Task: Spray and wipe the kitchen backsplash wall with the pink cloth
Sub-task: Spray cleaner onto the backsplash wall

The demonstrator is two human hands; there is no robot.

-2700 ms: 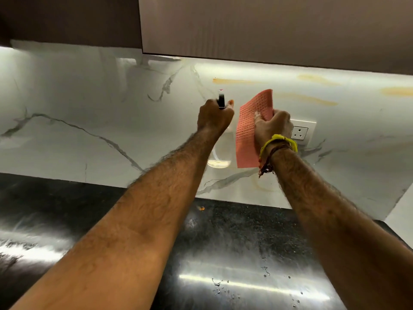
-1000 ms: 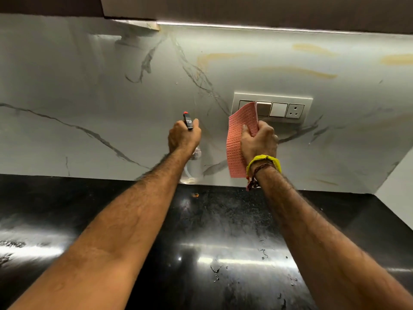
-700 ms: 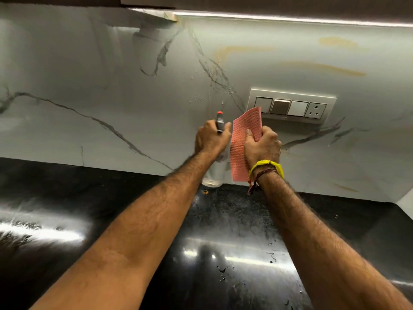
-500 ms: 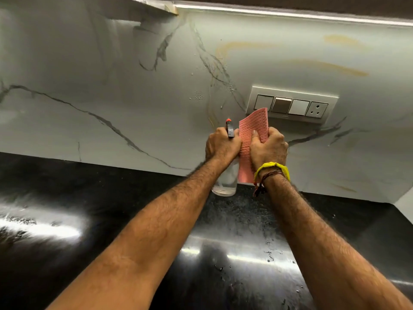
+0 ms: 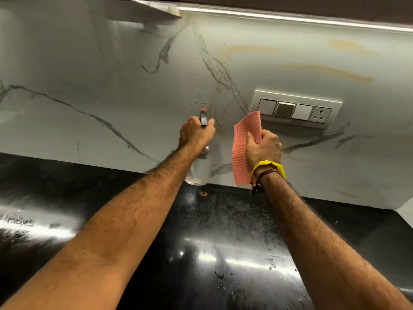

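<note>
Hands raised side by side before the wall. Left hand curls its fingers round the spray bottle, nozzle aimed at wet droplets. Right hand pinches the pink cloth, hanging just below the switch plate. Bare wall stretches leftward above the black table edge.

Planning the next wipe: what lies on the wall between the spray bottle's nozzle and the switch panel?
In the head view, only marble backsplash with spray droplets and grey veins lies between nozzle and switch panel; the pink cloth hangs lower.
</note>
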